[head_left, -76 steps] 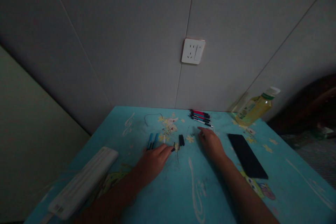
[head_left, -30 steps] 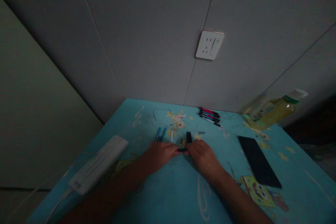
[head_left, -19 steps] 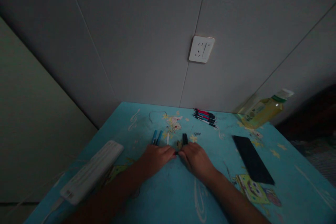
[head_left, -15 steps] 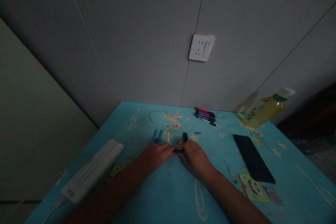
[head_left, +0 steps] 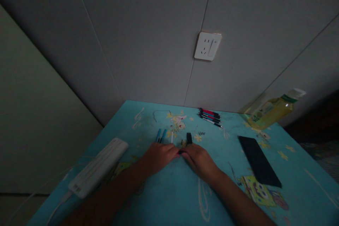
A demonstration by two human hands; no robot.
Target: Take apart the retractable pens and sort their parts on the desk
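In the middle of the blue patterned table, my left hand and my right hand meet with fingers closed. Between them they pinch a small red and black pen part, mostly covered by the fingers; red shows at the left fingertips, black at the right. Just beyond my left hand lie blue pen barrels and a thin white refill-like stick. Black pen parts rest beyond my right hand. Tiny dark springs lie farther right.
Several assembled pens lie in a row near the wall. At the left is a white power strip with its cable. On the right are a dark flat phone-like slab and a bottle of yellow liquid. A wall socket is above.
My hands have drawn closer together, so less of the black part shows between them. The whole view has shifted slightly; the other things lie as before.
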